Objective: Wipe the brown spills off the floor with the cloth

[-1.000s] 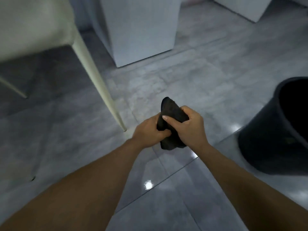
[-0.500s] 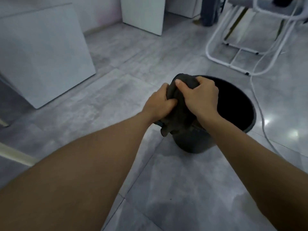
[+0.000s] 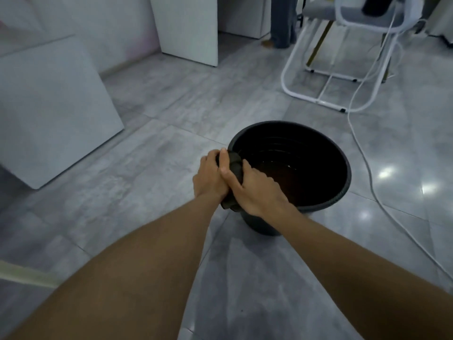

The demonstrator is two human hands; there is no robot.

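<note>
A dark cloth [image 3: 234,165] is bunched between both my hands at the near left rim of a black bucket [image 3: 340,158]. My left hand [image 3: 210,176] grips the cloth from the left, and my right hand [image 3: 257,190] is clamped over it from the right, its fingers crossing my left hand. Only small parts of the cloth show, above and below the hands. Brownish water lies in the bottom of the bucket. No brown spill shows on the grey tiled floor [image 3: 157,168].
A white cable [image 3: 367,165] runs along the floor right of the bucket. A white tube-frame chair [image 3: 326,77] stands at the back right, with a person's legs [image 3: 282,23] behind it. White panels [image 3: 49,106] lean at the left, and a pale chair leg [image 3: 27,276] crosses the lower left.
My view has swung right from the chair leg to the bucket. Both hands, still gripping the cloth, have come down to the bucket's near left rim.
</note>
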